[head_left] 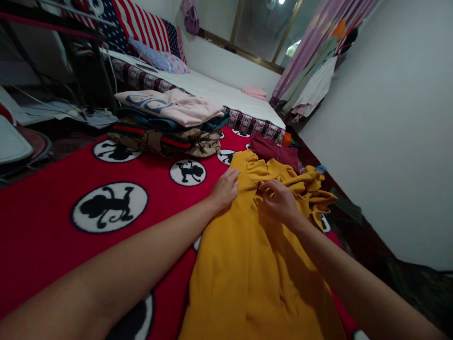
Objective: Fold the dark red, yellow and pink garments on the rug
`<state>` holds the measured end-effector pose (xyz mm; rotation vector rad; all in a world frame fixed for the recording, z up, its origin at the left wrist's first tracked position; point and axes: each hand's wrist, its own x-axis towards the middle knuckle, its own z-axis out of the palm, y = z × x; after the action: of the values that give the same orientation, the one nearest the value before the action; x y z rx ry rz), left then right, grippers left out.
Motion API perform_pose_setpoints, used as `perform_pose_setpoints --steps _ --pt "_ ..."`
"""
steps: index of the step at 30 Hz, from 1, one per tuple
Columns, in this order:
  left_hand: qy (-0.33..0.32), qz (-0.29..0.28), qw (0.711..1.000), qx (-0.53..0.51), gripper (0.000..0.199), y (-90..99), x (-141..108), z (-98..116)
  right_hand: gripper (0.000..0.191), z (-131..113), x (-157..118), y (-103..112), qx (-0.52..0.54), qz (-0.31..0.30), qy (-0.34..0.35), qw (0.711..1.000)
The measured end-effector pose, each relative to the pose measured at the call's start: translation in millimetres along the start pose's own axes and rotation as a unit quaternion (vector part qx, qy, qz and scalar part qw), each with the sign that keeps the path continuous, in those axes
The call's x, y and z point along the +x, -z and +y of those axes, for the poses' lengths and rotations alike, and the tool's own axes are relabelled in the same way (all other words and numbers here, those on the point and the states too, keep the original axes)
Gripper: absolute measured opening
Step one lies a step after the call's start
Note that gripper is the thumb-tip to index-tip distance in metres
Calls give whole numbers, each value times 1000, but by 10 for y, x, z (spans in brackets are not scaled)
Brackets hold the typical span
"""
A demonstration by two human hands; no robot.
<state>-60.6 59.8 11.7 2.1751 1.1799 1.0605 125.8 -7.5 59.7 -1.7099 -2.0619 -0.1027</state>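
A long yellow garment (244, 264) lies spread on the red rug, its upper part bunched into folds toward the right. My left hand (225, 189) rests on the garment's left edge near the top, fingers stretched out and lying flat. Over the middle of the upper part, my right hand (278, 198) has its fingers pinched together on a small fold of the yellow cloth. Just beyond the garment's top lies a folded maroon cloth (274, 153).
The red rug (155, 203) carries round monkey patterns. Folded clothes (173, 111) are stacked at its back left. Behind stands a low bed (230, 92); a white wall (396, 132) rises at right. A stool (17, 141) and dark table frame occupy the left.
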Motion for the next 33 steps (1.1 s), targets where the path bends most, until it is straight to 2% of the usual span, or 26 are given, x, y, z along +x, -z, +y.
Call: perform_pose_setpoints --steps 4,9,14,18,21,25,26,30,31,33 --pt "5 24 999 -27 41 30 15 -24 34 -220 -352 -40 -24 -36 90 995" --pt "22 52 996 -74 37 67 21 -57 36 -463 -556 -36 -2 -87 243 966" --pt "19 61 992 -109 36 59 36 -98 31 -514 -618 14 15 -99 289 952" --pt "17 77 991 -106 35 77 23 -78 33 -383 -641 102 62 -75 283 954" --pt "-18 75 996 -43 37 107 -36 7 35 -309 -708 187 70 -75 279 955" --pt "-84 2 993 87 45 105 -137 140 35 -238 -778 189 48 -97 262 959" --pt "-88 -20 990 113 49 96 -155 161 35 -211 -761 163 43 -77 240 967" --pt "-63 -78 980 170 61 60 -183 188 39 -63 -511 5 -29 68 94 993" --pt "-57 -85 979 177 62 56 -183 186 43 -24 -420 -33 -55 83 60 993" --pt "-55 -96 976 187 64 56 -182 177 47 57 -246 -82 -97 66 13 993"
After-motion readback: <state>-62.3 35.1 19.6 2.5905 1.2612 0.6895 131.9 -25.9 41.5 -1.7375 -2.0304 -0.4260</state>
